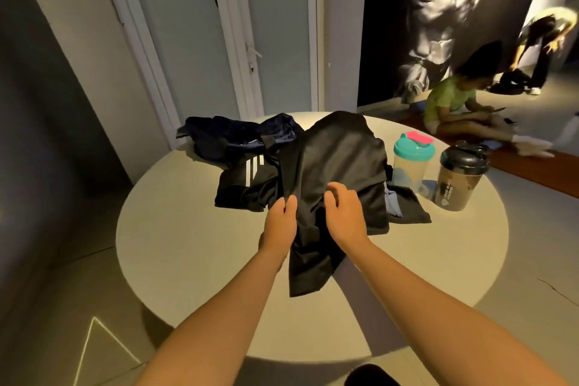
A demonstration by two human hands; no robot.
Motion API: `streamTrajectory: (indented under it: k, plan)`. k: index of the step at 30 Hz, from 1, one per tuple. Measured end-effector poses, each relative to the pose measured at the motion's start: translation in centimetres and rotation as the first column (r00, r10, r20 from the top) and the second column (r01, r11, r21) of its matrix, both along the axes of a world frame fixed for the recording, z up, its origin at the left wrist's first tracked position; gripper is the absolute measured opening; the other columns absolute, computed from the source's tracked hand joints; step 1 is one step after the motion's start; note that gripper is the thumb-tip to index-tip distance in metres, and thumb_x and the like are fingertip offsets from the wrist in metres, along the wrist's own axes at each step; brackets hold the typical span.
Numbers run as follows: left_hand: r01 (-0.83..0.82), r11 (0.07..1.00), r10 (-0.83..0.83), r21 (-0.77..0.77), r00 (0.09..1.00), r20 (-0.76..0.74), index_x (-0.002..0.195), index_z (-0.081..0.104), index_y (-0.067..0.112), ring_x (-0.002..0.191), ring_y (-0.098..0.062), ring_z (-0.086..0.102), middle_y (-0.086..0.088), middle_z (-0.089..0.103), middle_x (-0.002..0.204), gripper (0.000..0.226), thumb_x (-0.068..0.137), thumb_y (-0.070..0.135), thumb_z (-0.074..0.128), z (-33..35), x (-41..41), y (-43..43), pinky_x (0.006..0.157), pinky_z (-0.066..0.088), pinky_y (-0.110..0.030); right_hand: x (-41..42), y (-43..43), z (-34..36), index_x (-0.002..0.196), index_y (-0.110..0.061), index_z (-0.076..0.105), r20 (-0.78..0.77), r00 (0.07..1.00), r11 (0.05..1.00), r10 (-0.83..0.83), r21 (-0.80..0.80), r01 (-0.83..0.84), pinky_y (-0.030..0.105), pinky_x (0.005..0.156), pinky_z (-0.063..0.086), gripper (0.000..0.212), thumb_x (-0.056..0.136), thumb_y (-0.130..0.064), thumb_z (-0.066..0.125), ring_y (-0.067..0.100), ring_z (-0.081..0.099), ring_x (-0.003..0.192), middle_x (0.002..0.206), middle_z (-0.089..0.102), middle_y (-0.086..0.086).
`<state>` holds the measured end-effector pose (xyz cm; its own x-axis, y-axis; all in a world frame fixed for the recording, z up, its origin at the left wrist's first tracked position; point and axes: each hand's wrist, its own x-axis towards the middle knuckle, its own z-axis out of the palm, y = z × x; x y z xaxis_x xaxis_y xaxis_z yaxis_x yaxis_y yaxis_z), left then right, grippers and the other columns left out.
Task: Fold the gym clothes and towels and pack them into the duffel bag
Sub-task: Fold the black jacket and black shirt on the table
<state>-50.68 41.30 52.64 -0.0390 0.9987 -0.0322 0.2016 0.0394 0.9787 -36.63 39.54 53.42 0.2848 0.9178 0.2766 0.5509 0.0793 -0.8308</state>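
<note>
Head cam, black shirt point(340, 150) pinched by L grip point(279, 224), R grip point(344, 216)

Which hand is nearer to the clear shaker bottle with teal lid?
Right. The right hand, on the black garment, is left of the bottle; the left hand is farther left.

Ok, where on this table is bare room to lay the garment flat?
Bare table: near-left, between white-striped garment and rim; near-right, in front of the dark shaker bottle. Crowded: far half, with duffel bag, black garment, teal-lidded bottle.
</note>
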Motion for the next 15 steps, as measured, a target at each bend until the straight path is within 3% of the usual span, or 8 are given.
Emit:
streamTrajectory:
  k: [2, 5, 7, 9, 10, 11, 13, 15]
  plan:
    - [-0.002, 1.000, 0.003, 0.031, 0.999, -0.036, 0.090, 0.064, 0.027, 0.092, -0.024, 0.066, -0.003, 0.067, 0.092, 0.039, 0.095, 0.056, 0.040, 0.6, 0.8, -1.9, 0.092, 0.053, -0.052, 0.8, -0.9, -0.3, 0.149, -0.025, 0.041, 0.000, 0.998, 0.990, 0.061, -0.124, -0.061, 0.045, 0.112, 0.037, 0.046, 0.106, -0.040, 0.037, 0.028, 0.047, 0.133, 0.147, 0.050, 0.007]
    - [0.047, 0.998, -0.042, 0.049, 0.994, -0.098, 0.090, 0.062, 0.011, 0.087, -0.025, 0.062, -0.006, 0.065, 0.089, 0.041, 0.102, 0.045, 0.041, 0.7, 1.7, -3.9, 0.082, 0.049, -0.040, 1.7, -2.3, -1.1, 0.153, -0.031, 0.032, -0.129, 0.990, 0.928, 0.047, -0.361, -0.092, 0.052, 0.117, 0.028, 0.053, 0.105, -0.051, 0.027, 0.035, 0.041, 0.139, 0.154, 0.044, 0.008]
    - [0.118, 0.991, -0.106, 0.067, 0.981, -0.164, 0.077, 0.051, 0.005, 0.074, -0.025, 0.053, -0.012, 0.057, 0.077, 0.043, 0.102, 0.039, 0.045, 0.7, 2.2, -4.8, 0.068, 0.041, -0.036, 2.3, -3.7, -1.2, 0.131, -0.030, 0.056, -0.306, 0.951, 0.938, -0.039, -0.340, -0.071, 0.051, 0.104, 0.045, 0.049, 0.102, -0.055, 0.025, 0.036, 0.059, 0.118, 0.131, 0.062, 0.013]
    - [0.190, 0.979, -0.168, 0.073, 0.957, -0.237, 0.069, 0.046, 0.004, 0.068, -0.020, 0.048, -0.016, 0.053, 0.071, 0.046, 0.101, 0.037, 0.049, 0.4, 2.5, -6.0, 0.065, 0.037, -0.035, 3.1, -5.1, -1.0, 0.101, -0.031, 0.061, -0.312, 0.944, 0.967, -0.104, -0.255, 0.022, 0.048, 0.091, 0.052, 0.044, 0.100, -0.058, 0.025, 0.035, 0.065, 0.097, 0.104, 0.069, 0.011]
    - [0.207, 0.975, -0.178, 0.079, 0.945, -0.275, 0.067, 0.045, 0.003, 0.067, -0.020, 0.048, -0.016, 0.054, 0.069, 0.050, 0.101, 0.039, 0.049, 0.1, 2.5, -6.6, 0.065, 0.038, -0.035, 3.5, -5.8, -0.9, 0.104, -0.033, 0.060, -0.250, 0.961, 0.973, -0.122, -0.219, 0.066, 0.046, 0.093, 0.049, 0.040, 0.101, -0.056, 0.028, 0.034, 0.063, 0.102, 0.107, 0.067, 0.008]
    - [0.206, 0.974, -0.167, 0.099, 0.937, -0.306, 0.067, 0.045, 0.005, 0.067, -0.021, 0.049, -0.014, 0.055, 0.068, 0.051, 0.101, 0.042, 0.049, -0.4, 2.4, -7.0, 0.066, 0.039, -0.036, 3.9, -6.3, -1.1, 0.119, -0.034, 0.059, -0.197, 0.974, 0.981, -0.111, -0.179, 0.075, 0.043, 0.098, 0.046, 0.037, 0.102, -0.053, 0.032, 0.031, 0.059, 0.113, 0.121, 0.064, 0.007]
    - [0.171, 0.969, -0.105, 0.178, 0.939, -0.327, 0.074, 0.052, 0.019, 0.072, -0.020, 0.055, -0.004, 0.057, 0.073, 0.037, 0.100, 0.045, 0.051, -1.5, 2.0, -7.4, 0.068, 0.045, -0.039, 4.4, -6.9, -1.6, 0.151, -0.030, 0.038, -0.156, 0.988, 0.987, 0.006, -0.157, -0.031, 0.043, 0.112, 0.037, 0.050, 0.103, -0.046, 0.042, 0.028, 0.044, 0.136, 0.150, 0.046, 0.005]
    - [0.159, 0.965, -0.090, 0.206, 0.946, -0.313, 0.109, 0.058, 0.034, 0.099, -0.013, 0.060, 0.006, 0.063, 0.109, 0.014, 0.097, 0.042, 0.058, -2.4, 1.6, -7.7, 0.086, 0.052, -0.037, 4.1, -7.9, -2.3, 0.158, -0.031, 0.023, -0.145, 0.980, 0.952, 0.135, -0.254, -0.169, 0.042, 0.117, 0.033, 0.060, 0.104, -0.042, 0.046, 0.027, 0.036, 0.145, 0.160, 0.034, 0.002]
